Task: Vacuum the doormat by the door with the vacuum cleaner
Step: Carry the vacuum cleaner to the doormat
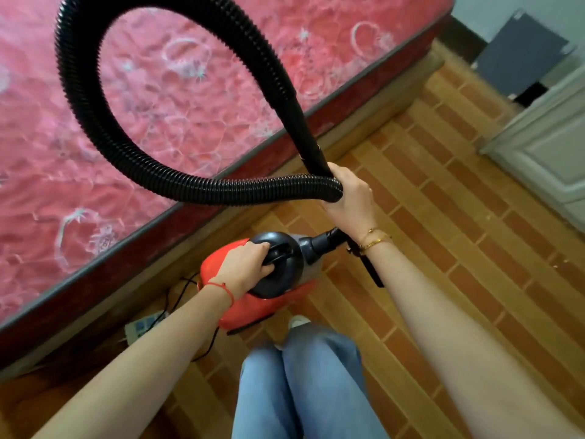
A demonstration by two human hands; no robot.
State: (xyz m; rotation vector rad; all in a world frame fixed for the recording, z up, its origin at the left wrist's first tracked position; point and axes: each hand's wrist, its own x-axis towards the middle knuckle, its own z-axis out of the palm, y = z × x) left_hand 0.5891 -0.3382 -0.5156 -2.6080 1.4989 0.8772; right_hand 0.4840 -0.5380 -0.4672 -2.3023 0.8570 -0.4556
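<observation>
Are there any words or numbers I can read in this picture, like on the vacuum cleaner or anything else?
None can be read.
Vacuum cleaner, held by the left hand: no label or brand shows on its red and grey body.
Hose, held by the right hand: plain black, no writing.
Power strip on the floor by the bed: it has some marks, too small and blurred to read.
Mattress: only a pattern, no words.

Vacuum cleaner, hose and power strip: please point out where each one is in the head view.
vacuum cleaner (269, 307), head view, on its red body below the handle.
hose (82, 99), head view, on the left side of the black ribbed loop.
power strip (141, 326), head view, on its white top by the bed.
</observation>
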